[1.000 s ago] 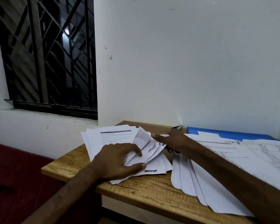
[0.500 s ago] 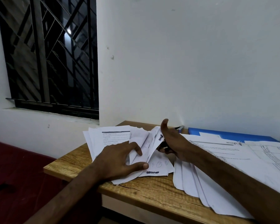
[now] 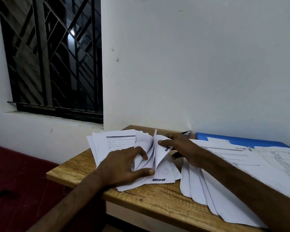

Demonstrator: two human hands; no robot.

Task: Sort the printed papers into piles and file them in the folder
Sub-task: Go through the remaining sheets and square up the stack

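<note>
Printed papers [image 3: 117, 143]: loose pile at the left end of the wooden worktop [image 3: 149, 198], its inner edges fanned upward. One sheet [image 3: 160, 156] stands raised, pinched by the right hand [image 3: 182, 148], thumb in front, fingers behind. Left hand [image 3: 122, 168]: spread on the pile, fingers fairly straight, pressing down. Second pile [image 3: 208, 190]: fanned, just beside, under the right forearm. Blue folder [image 3: 241, 139]: flat by the wall, partly covered by papers.

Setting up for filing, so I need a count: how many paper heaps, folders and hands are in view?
Paper heaps: 2 (left heap, right heap)
Blue folder: 1
Hands: 2 (left hand, right hand)
Total: 5
</note>
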